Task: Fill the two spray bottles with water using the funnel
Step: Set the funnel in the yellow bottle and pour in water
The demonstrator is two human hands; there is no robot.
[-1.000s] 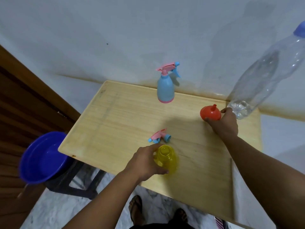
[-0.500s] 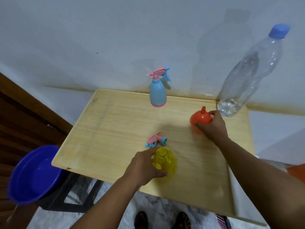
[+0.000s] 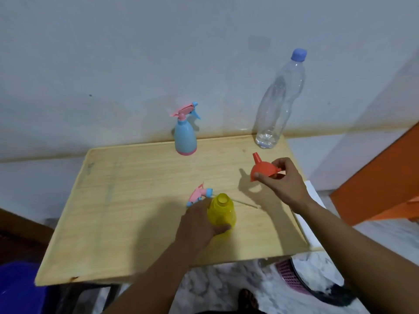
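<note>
A yellow spray bottle (image 3: 223, 211) stands open-necked near the middle of the wooden table (image 3: 127, 200), and my left hand (image 3: 199, 223) grips its body. Its pink and blue spray head (image 3: 198, 194) lies just behind it, with a thin tube trailing to the right. My right hand (image 3: 281, 182) holds the orange funnel (image 3: 263, 168) by its rim, lifted above the table, spout pointing up and left. A blue spray bottle (image 3: 185, 138) with its pink trigger on stands at the back edge. A clear water bottle (image 3: 280, 103) with a blue cap stands at the back right.
A blue basin (image 3: 20, 288) sits low at the left beside the table. An orange object (image 3: 381, 177) is at the right. A pink basket (image 3: 291, 277) lies on the marble floor below the table's right front corner. The wall runs right behind the table.
My right hand has lifted the funnel off the table and brought it toward me. The camera view has shifted right. My left hand stays on the yellow bottle.
</note>
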